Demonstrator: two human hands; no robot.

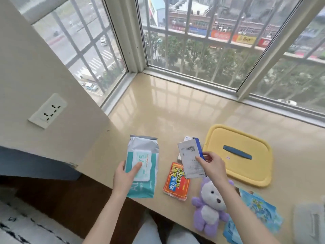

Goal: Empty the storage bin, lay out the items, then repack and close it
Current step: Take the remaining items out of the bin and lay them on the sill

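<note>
**Stage, by judgement:** laying out; contents mostly spread on glossy beige stone window ledge.

**Left hand**: gripping teal-and-white soft pack of wipes over the ledge's near edge. Thumb pressed on front label, other fingers hidden behind.

**Right hand**: fingers and thumb pinching lower side of white-and-blue cardboard box. Held tilted above red-orange foil sachet.

**Already laid:**
- purple-and-white plush toy
- blue printed packets
- yellow rounded plastic lid, just beside the box

**Pale grey container**: at right edge, possibly the bin; cannot tell.

**Handling:**
- Lower pack flat onto bare ledge left of sachet, well back from the edge.
- Lay box broad face down, no overlap.
- Loosen pinch only after full contact.
</note>
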